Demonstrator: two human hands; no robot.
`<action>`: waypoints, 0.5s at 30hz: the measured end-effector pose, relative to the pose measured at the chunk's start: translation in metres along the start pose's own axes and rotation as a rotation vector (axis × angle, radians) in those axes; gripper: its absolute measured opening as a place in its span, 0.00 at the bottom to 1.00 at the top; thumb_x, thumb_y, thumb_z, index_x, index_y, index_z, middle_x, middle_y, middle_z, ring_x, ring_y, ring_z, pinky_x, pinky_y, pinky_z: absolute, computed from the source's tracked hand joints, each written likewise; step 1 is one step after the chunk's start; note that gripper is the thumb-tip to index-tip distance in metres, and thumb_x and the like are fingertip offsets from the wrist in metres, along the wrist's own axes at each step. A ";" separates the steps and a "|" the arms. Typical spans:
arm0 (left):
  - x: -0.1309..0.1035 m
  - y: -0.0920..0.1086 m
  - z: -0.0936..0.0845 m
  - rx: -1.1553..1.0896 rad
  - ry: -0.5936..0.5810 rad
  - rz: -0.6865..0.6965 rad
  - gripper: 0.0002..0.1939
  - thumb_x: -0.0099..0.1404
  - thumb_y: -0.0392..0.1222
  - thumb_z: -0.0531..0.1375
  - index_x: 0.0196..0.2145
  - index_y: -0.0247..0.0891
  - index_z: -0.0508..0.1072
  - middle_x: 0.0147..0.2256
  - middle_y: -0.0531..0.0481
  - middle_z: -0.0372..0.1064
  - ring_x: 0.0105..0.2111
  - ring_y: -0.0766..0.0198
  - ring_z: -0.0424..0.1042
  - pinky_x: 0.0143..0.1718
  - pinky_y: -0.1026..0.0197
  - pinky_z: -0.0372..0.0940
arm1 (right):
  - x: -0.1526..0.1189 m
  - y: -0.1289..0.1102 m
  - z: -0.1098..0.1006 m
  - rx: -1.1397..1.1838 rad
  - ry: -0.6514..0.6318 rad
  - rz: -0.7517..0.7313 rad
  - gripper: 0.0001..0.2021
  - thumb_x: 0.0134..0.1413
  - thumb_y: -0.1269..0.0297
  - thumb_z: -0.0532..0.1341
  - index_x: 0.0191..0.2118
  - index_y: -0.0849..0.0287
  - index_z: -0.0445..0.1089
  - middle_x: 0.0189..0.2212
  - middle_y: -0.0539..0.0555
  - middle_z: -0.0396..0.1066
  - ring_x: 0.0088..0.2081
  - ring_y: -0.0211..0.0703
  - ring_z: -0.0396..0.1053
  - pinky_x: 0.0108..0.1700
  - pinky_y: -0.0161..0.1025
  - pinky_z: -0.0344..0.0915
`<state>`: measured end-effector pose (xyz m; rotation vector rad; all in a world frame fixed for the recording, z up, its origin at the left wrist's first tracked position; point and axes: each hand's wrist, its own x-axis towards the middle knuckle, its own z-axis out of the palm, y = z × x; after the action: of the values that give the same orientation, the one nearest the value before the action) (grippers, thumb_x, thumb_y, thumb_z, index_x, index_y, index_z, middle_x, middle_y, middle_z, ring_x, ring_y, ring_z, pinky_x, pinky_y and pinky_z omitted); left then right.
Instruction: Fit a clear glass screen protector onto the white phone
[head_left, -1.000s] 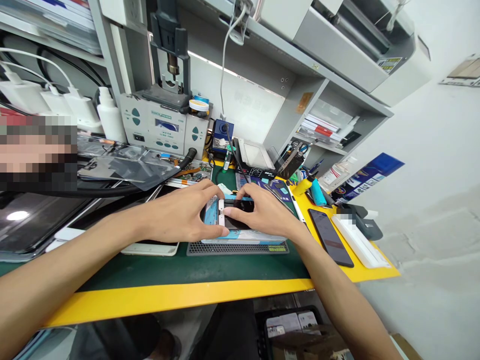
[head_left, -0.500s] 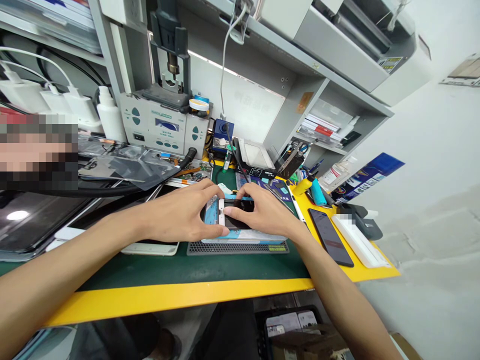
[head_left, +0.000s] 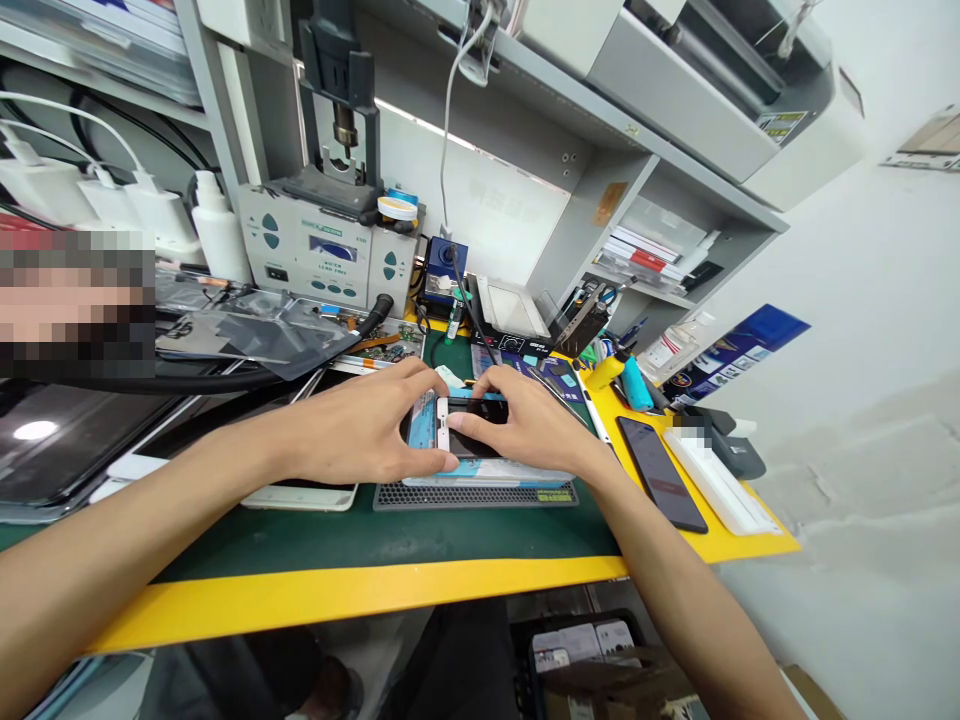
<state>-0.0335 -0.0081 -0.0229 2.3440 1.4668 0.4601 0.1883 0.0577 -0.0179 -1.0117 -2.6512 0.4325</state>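
A phone with a dark screen and a white end (head_left: 443,428) lies on a blue and white box (head_left: 480,470) in the middle of the bench. My left hand (head_left: 375,425) grips the phone's white end, its thumb at the near edge and its fingers at the far edge. From the other side, my right hand (head_left: 517,420) holds the phone, with the thumb laid across the screen and the index finger bent over the far edge. The palm covers the phone's right part. Under the box is a grey mesh mat (head_left: 465,497).
A hot-air station (head_left: 322,250) stands at the back left, its black hose crossing the bench. Phones and tablets (head_left: 67,440) lie at the left, and a dark phone (head_left: 661,475) beside a white box (head_left: 724,485) at the right. A yellow bottle (head_left: 606,373) stands behind my right hand.
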 end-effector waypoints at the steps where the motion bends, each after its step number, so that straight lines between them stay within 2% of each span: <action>1: 0.000 -0.001 0.001 -0.001 0.002 0.003 0.34 0.61 0.68 0.58 0.54 0.39 0.67 0.48 0.44 0.66 0.48 0.48 0.71 0.50 0.53 0.64 | 0.000 0.000 0.000 0.000 0.002 -0.004 0.21 0.60 0.40 0.59 0.41 0.56 0.66 0.39 0.53 0.71 0.40 0.46 0.69 0.42 0.42 0.61; 15: 0.000 0.002 -0.003 -0.027 0.013 -0.013 0.34 0.59 0.67 0.59 0.54 0.40 0.69 0.47 0.44 0.68 0.44 0.49 0.72 0.46 0.54 0.66 | 0.000 0.001 0.001 -0.004 0.007 -0.005 0.21 0.61 0.40 0.59 0.42 0.55 0.66 0.40 0.54 0.71 0.40 0.47 0.69 0.41 0.42 0.61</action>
<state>-0.0331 -0.0090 -0.0197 2.3131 1.4718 0.4901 0.1890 0.0584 -0.0190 -1.0059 -2.6490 0.4226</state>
